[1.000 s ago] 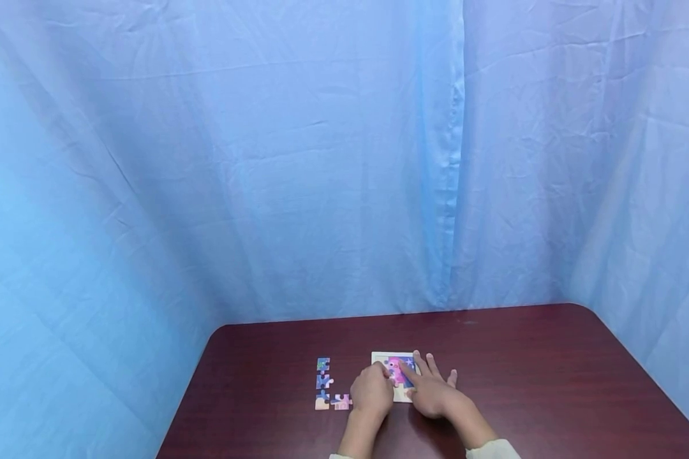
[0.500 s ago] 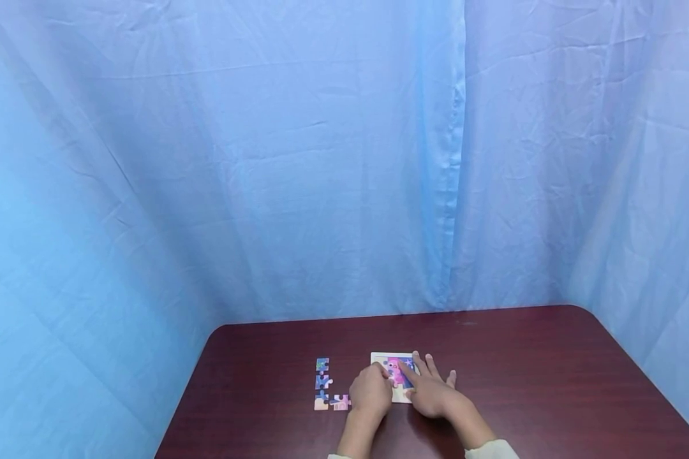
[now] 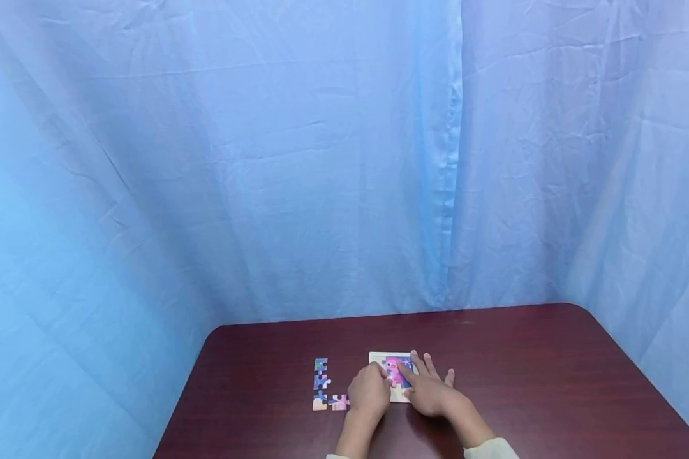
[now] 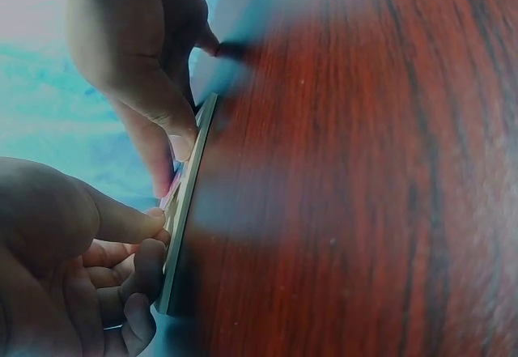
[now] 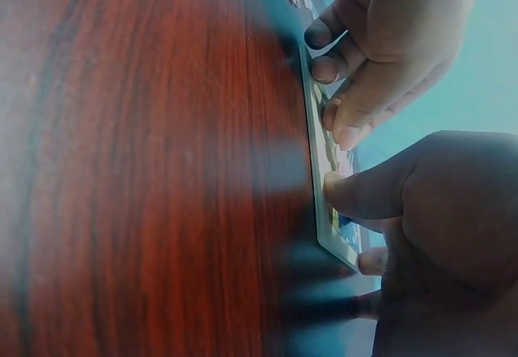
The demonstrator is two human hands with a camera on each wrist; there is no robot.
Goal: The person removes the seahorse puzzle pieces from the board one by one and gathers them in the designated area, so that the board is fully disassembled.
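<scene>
Two-handed, apparently pinching a hidden piece in left hand (image 3: 370, 389), pressing board (image 3: 399, 395) under right hand (image 3: 429, 391) (splayed, not gripping), could jam that piece by pushing askew.

Head view shifted slightly: puzzle tray (image 3: 389, 354), loose pieces (image 3: 319, 382), table (image 3: 528, 370) appear farther left.

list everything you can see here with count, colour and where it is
jigsaw tray: 1, off-white rim, on the table under the hands
jigsaw pieces in the tray: count unclear, pink and blue showing, partly covered by hands
loose jigsaw pieces: 4 visible, multicoloured, L-shaped layout left of the tray
table: 1, dark reddish-brown, below everything
curtain: panel count unclear, light blue, behind and beside the table
sleeves: 2, pale, bottom edge of head view
left hand: 1, bare, tray's left side
right hand: 1, bare, tray's right side
</scene>
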